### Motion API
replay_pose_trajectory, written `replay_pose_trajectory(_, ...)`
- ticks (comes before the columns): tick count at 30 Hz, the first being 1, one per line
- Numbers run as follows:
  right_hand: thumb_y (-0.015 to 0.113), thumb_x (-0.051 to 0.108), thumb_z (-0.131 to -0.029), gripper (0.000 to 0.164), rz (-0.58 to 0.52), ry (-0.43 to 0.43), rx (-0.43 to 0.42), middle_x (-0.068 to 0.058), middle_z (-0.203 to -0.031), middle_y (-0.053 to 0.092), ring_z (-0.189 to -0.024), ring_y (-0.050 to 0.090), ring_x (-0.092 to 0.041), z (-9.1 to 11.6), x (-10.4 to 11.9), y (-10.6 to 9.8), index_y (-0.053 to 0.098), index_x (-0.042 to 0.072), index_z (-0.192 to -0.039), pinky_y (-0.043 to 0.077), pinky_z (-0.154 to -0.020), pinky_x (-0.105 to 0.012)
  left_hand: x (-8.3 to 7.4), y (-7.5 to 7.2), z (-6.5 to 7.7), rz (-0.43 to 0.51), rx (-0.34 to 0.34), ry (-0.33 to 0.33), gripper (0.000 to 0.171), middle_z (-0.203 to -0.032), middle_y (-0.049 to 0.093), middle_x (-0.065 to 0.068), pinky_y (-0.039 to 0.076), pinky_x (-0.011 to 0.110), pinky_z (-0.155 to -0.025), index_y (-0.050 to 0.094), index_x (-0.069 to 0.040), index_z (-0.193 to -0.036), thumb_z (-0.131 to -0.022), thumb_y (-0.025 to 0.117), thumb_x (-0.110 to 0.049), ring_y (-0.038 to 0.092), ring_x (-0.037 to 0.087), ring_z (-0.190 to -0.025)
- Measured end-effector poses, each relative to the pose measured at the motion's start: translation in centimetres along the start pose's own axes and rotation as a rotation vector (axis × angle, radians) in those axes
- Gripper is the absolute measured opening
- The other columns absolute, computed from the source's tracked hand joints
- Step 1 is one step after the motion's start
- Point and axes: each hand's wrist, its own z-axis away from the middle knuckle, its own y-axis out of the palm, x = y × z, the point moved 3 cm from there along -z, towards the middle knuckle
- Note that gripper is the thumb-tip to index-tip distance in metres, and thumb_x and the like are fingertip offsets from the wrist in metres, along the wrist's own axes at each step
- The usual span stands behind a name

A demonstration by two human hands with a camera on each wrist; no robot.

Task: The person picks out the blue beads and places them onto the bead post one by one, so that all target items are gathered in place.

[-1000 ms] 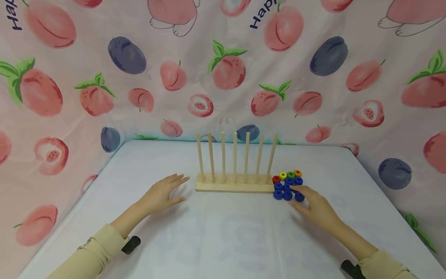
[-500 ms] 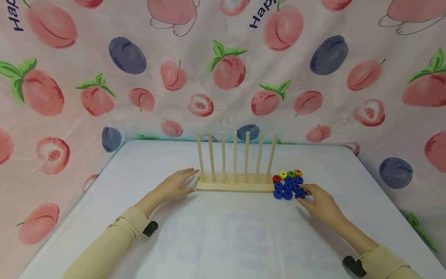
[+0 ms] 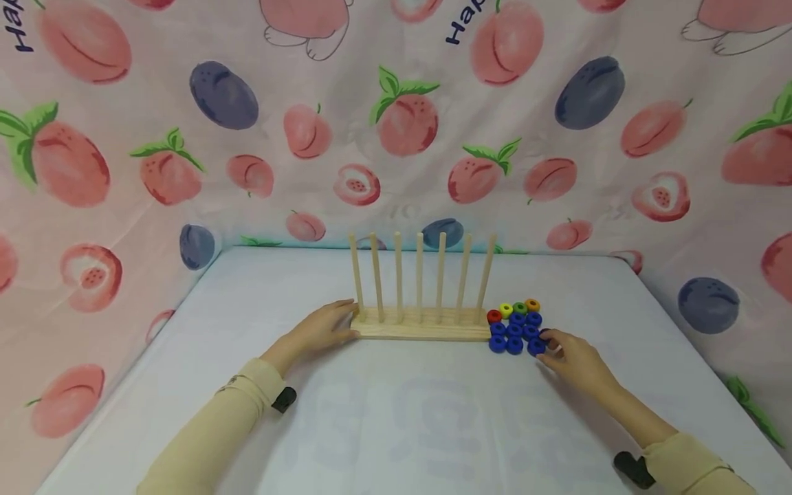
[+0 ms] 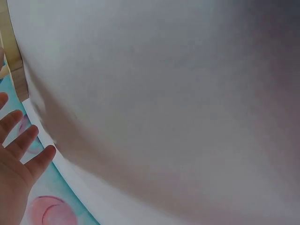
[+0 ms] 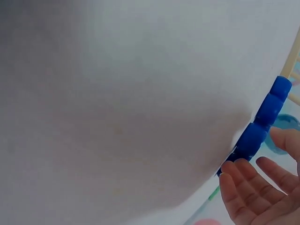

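Note:
A pale wooden rack [image 3: 421,333] with several upright pegs stands mid-table; its pegs carry no beads. At its left end, my left hand [image 3: 323,328] touches or nearly touches the base, thumb in front; the left wrist view shows its fingers [image 4: 21,143] spread. Several blue beads [image 3: 514,345] lie bunched against the rack's right end. My right hand [image 3: 577,359] is at their right side, thumb and forefinger by the front right blue bead [image 3: 536,346]. In the right wrist view, a gap shows between thumb and bent fingers [image 5: 248,183] beside the blue beads.
Behind the blue beads sit a red bead [image 3: 493,316], a yellow bead [image 3: 506,310], a green bead [image 3: 520,308] and an orange bead [image 3: 532,304]. A white cloth [image 3: 396,412] covers the table. A fruit-print curtain [image 3: 396,206] hangs along the back.
My left hand has moved right and forward to the rack's left end. My right hand has shifted right, from over the blue beads to their right side. Rack and beads look unmoved.

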Motion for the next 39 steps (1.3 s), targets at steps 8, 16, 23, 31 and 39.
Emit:
replay_pose_trajectory(8, 0.070, 0.008, -0.081, 0.032, 0.010, 0.012, 0.027, -0.015, -0.081, 0.067, -0.070, 0.065, -0.026, -0.4, -0.1, -0.1, 0.060, -0.011, -0.105, 0.054, -0.056, -0.035, -0.4, -0.3, -0.8, 0.002, 0.033, 0.014, 0.060, -0.145, 0.042, 0.019, 0.033, 0.050, -0.112, 0.049, 0.001, -0.134, -0.090, 0.062, -0.037, 0.040, 0.037, -0.133)
replay_pose_trajectory(16, 0.070, 0.008, -0.080, 0.032, 0.040, -0.001, 0.044, -0.012, -0.078, 0.067, -0.067, 0.062, -0.021, -1.1, 0.2, 0.2, 0.061, -0.011, -0.104, 0.052, -0.055, -0.033, -0.1, -0.3, -0.5, -0.036, 0.084, 0.054, 0.063, -0.145, 0.041, 0.018, 0.034, 0.050, -0.110, 0.044, 0.004, -0.136, -0.090, 0.062, -0.035, 0.041, 0.038, -0.133)
replay_pose_trajectory(23, 0.072, 0.008, -0.079, 0.031, 0.046, 0.010, 0.057, -0.010, -0.077, 0.067, -0.067, 0.062, -0.019, -1.2, 0.1, 0.6, 0.061, -0.009, -0.102, 0.053, -0.057, -0.033, 0.0, 0.1, 0.0, -0.004, 0.110, 0.028, 0.063, -0.146, 0.038, 0.018, 0.032, 0.050, -0.111, 0.043, 0.004, -0.138, -0.090, 0.061, -0.033, 0.038, 0.038, -0.134)
replay_pose_trajectory(31, 0.074, 0.009, -0.077, 0.029, 0.063, -0.007, 0.044, -0.007, -0.076, 0.066, -0.067, 0.061, -0.018, -0.8, -0.5, 0.8, 0.062, -0.006, -0.098, 0.052, -0.059, -0.035, 0.3, 0.7, 0.1, 0.045, 0.084, -0.007, 0.065, -0.146, 0.038, 0.015, 0.031, 0.050, -0.112, 0.043, 0.000, -0.138, -0.088, 0.063, -0.034, 0.039, 0.037, -0.134)
replay_pose_trajectory(39, 0.074, 0.008, -0.077, 0.025, 0.060, -0.005, 0.060, -0.008, -0.077, 0.066, -0.069, 0.062, -0.019, -0.6, -0.3, 0.5, 0.062, -0.004, -0.095, 0.054, -0.061, -0.036, -0.1, 0.2, -0.1, 0.086, 0.086, -0.024, 0.065, -0.149, 0.034, 0.014, 0.028, 0.053, -0.113, 0.039, -0.001, -0.140, -0.089, 0.061, -0.035, 0.034, 0.038, -0.136)
